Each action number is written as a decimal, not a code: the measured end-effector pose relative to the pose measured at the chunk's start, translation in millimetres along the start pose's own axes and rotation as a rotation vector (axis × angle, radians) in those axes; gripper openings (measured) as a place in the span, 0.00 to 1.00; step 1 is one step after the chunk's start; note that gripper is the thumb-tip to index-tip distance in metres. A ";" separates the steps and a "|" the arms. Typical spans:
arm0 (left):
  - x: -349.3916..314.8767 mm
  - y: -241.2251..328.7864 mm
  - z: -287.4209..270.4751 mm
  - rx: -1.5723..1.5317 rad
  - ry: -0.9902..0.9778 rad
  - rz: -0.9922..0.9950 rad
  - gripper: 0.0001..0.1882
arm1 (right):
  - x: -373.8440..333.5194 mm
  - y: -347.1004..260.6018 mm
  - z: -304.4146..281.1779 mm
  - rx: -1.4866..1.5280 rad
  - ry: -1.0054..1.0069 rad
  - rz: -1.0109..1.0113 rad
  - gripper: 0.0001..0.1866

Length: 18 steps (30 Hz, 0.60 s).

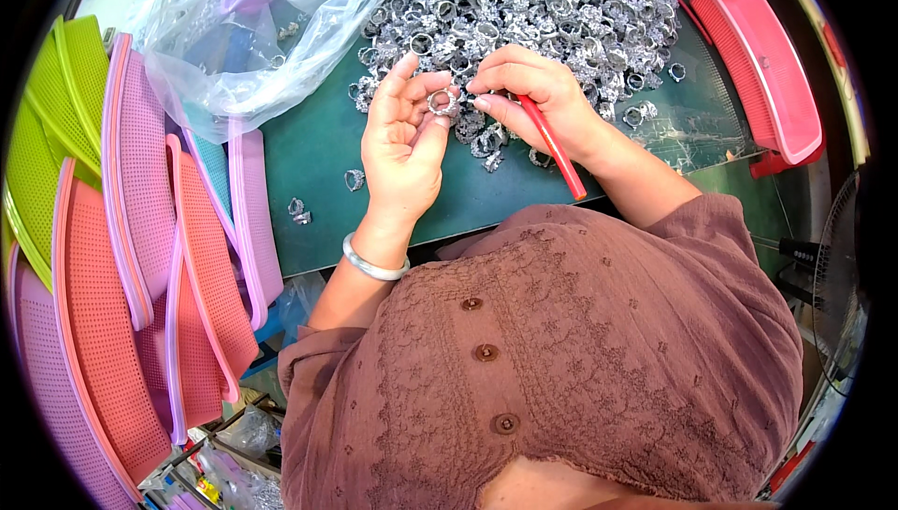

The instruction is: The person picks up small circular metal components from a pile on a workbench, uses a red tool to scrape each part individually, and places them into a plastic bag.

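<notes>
My left hand (404, 141) is raised palm up over the near edge of the pile, with a silver-coloured ring (448, 109) pinched between thumb and fingers. Close on its right, my right hand (547, 99) is curled round a slim red pen-like tool (554, 148). The tool's back end points toward me; its tip is hidden by my fingers, near the ring. Just beyond both hands lies a large heap of similar metal rings (524, 10). A few loose rings (354, 180) rest on the green tabletop (327, 220) left of my left wrist.
Stacked plastic baskets (122, 304) in green, purple and coral crowd the left side. A clear plastic bag (271, 33) lies open at the back left, a few rings in it. A pink basket (762, 61) stands at the far right, above a fan (835, 258).
</notes>
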<state>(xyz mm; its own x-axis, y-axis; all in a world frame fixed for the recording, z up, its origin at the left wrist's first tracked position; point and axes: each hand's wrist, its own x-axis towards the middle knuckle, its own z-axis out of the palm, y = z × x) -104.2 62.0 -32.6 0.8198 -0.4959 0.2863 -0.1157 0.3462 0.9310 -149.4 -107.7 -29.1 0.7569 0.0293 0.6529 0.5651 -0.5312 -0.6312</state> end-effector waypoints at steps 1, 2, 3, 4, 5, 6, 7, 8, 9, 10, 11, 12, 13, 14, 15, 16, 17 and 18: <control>0.2 0.3 -0.7 -0.039 0.004 -0.042 0.31 | -0.1 0.4 -0.2 0.001 0.000 0.001 0.07; 0.2 1.8 -0.4 -0.118 0.007 -0.077 0.30 | -0.5 1.0 -0.3 0.006 0.005 0.007 0.07; -0.1 4.7 0.3 -0.193 0.014 -0.111 0.29 | -0.7 2.0 0.3 0.015 0.008 0.011 0.07; -0.1 6.8 0.5 -0.269 0.020 -0.146 0.29 | -0.7 2.8 0.7 0.025 0.012 0.015 0.07; 0.5 7.9 -0.7 -0.345 0.039 -0.197 0.27 | -0.2 2.7 0.8 0.023 0.008 0.014 0.06; 1.5 9.4 -2.7 -0.423 0.055 -0.248 0.26 | 0.7 1.4 0.3 0.018 0.005 0.013 0.06; 2.4 10.4 -4.6 -0.501 0.071 -0.299 0.24 | 1.2 0.5 0.1 0.014 0.001 0.012 0.06; 2.5 9.3 -6.7 -0.507 0.078 -0.310 0.22 | 1.1 0.4 0.5 0.014 0.002 0.014 0.06; 2.7 6.2 -9.2 -0.515 0.082 -0.322 0.20 | 0.7 0.6 0.3 0.011 0.004 0.018 0.06; 3.2 3.5 -11.8 -0.523 0.086 -0.335 0.17 | 0.4 0.8 0.0 0.009 0.007 0.022 0.06; 4.2 2.2 -15.5 -0.531 0.094 -0.351 0.16 | -0.1 1.4 -0.7 0.001 0.002 0.016 0.07; 5.4 1.3 -20.4 -0.538 0.103 -0.365 0.15 | -0.8 2.5 -1.0 -0.005 -0.002 0.009 0.07; 7.3 0.4 -23.8 -0.544 0.113 -0.380 0.14 | -1.0 3.2 -1.2 -0.010 -0.006 0.002 0.08; 11.1 -1.2 -25.3 -0.515 0.147 -0.367 0.12 | -0.9 3.3 -1.2 -0.015 -0.007 0.007 0.08; 15.9 -0.2 -22.4 -0.294 0.174 -0.362 0.12 | -0.8 3.2 -0.9 -0.020 -0.008 0.013 0.08; 21.7 2.9 -16.4 -0.072 0.200 -0.354 0.12 | -0.6 3.1 -0.5 -0.025 -0.009 0.019 0.08; 27.3 3.3 -12.9 0.149 0.224 -0.344 0.12 | -0.5 3.4 0.2 -0.024 0.001 0.020 0.07; 33.1 -3.7 -14.3 0.334 0.172 -0.213 0.15 | -0.3 3.6 0.4 -0.023 0.013 0.021 0.07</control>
<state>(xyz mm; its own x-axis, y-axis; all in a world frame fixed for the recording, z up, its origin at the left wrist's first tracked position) -68.6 55.7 -29.8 0.9233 -0.3787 0.0642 -0.0856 -0.0399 0.9955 -147.5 -109.2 -31.8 0.7639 0.0071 0.6453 0.5414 -0.5513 -0.6348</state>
